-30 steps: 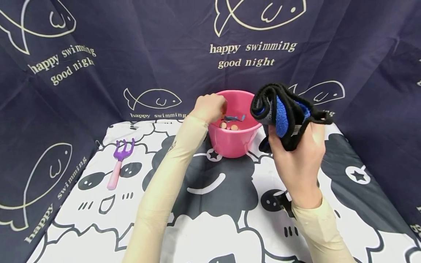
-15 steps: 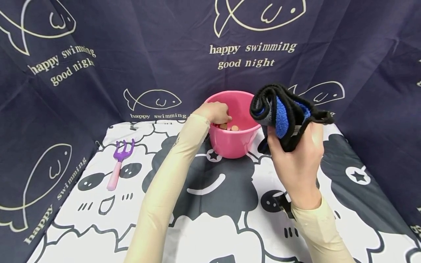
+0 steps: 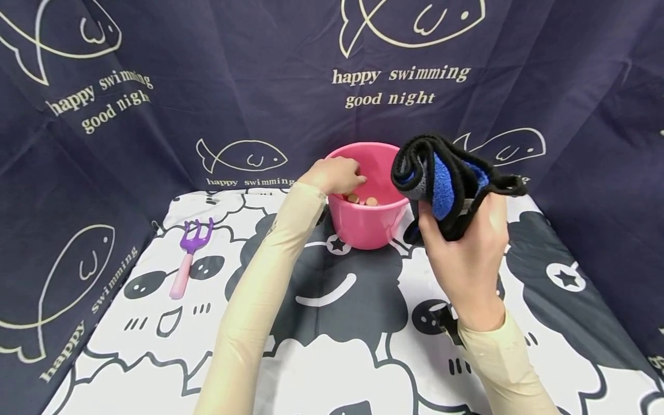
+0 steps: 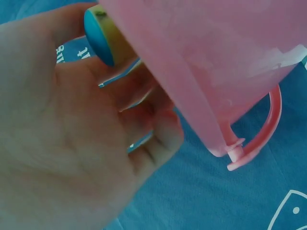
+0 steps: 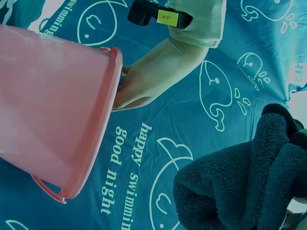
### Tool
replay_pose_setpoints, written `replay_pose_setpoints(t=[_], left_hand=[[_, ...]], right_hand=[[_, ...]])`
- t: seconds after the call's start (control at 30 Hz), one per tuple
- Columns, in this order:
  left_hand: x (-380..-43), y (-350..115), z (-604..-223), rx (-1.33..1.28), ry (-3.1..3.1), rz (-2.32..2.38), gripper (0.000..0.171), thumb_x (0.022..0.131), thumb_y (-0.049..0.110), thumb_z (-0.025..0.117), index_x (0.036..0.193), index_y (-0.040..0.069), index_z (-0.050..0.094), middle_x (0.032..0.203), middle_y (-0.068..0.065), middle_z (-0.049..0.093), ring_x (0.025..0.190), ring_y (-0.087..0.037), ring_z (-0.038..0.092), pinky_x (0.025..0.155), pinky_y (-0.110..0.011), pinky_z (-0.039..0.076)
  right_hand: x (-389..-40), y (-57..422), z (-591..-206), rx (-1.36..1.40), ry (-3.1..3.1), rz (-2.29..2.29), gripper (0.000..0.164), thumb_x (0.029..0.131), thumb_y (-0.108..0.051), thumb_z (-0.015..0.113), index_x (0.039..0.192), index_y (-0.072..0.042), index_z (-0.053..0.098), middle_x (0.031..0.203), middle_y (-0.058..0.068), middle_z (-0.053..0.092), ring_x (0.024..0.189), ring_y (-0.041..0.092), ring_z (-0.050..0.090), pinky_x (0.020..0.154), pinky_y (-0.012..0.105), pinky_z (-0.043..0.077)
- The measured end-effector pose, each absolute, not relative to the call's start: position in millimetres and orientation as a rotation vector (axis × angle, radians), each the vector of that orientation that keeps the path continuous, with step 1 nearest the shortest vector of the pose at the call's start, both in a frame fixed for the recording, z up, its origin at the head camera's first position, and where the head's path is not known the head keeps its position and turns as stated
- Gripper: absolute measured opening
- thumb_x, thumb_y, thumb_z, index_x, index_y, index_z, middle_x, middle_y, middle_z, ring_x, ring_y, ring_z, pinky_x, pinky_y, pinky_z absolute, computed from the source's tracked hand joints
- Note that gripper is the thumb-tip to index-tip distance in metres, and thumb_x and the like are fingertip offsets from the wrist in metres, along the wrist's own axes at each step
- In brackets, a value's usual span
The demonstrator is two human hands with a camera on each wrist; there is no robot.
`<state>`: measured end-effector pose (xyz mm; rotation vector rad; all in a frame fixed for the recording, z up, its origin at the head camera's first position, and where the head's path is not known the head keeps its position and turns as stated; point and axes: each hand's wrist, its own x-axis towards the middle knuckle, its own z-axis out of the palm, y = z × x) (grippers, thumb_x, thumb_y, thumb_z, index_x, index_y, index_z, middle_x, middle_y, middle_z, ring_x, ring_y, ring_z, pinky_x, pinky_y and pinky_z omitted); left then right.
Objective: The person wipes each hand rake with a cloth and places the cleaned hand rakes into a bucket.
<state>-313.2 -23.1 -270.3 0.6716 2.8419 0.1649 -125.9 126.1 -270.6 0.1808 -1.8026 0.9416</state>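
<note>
My left hand (image 3: 334, 174) reaches over the left rim of a pink bucket (image 3: 365, 227), its fingertips inside. In the left wrist view, thumb and curled fingers hold a small rounded piece (image 4: 103, 38) with a blue face and a yellowish side; the bucket wall hides part of it. Two round, wood-coloured ends (image 3: 371, 202) show inside the bucket, close by the hand. To the right of the bucket, my right hand (image 3: 467, 259) grips a rolled towel (image 3: 442, 184), blue and grey with black edging, held up above the table.
A toy hand fork (image 3: 188, 253) with purple tines and a pink handle lies at the left of the sheep-print cloth (image 3: 321, 369). A dark fish-print curtain (image 3: 249, 104) rises right behind the bucket. The bucket's pink handle (image 4: 273, 124) hangs at its side.
My left hand has dipped lower into the bucket and shifted slightly right. The blue item seen inside the bucket earlier is out of sight. The towel has drifted slightly left and down.
</note>
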Motion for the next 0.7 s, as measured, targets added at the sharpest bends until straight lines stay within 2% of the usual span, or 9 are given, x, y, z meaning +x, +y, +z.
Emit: replay_pose_setpoints(t=[0.23,0.43,0.7], left_hand=[[-306.1,-34.6,-270.9,0.721,3.067,0.248,0.024,0.096,0.029,0.044,0.091,0.012,0.06,0.082,-0.002,0.06,0.081,-0.019,0.06,0.082,-0.04,0.051],[-284.4,-51.2,-279.4,0.703,3.284,0.422,0.019,0.092,0.024,0.046,0.091,0.01,0.058,0.084,-0.005,0.064,0.081,-0.022,0.062,0.082,-0.043,0.054],[-249.7,-86.7,-310.0,0.539,3.43,0.59,0.018,0.091,0.023,0.05,0.09,0.007,0.058,0.075,-0.009,0.065,0.07,-0.029,0.064,0.065,-0.047,0.056]], right_hand=[[-126.6,127.6,-276.1,0.153,-1.812,0.964,0.049,0.076,-0.01,0.069,0.119,0.011,0.061,0.113,0.036,0.06,0.108,0.041,0.055,0.093,0.057,0.042],[-128.1,127.6,-276.5,0.164,-1.808,0.974,0.05,0.077,-0.011,0.069,0.121,0.01,0.06,0.113,0.035,0.06,0.108,0.042,0.055,0.093,0.057,0.042],[-126.9,129.3,-277.8,0.154,-1.808,0.99,0.051,0.077,-0.012,0.069,0.122,0.01,0.059,0.112,0.036,0.059,0.107,0.042,0.055,0.093,0.058,0.042]])
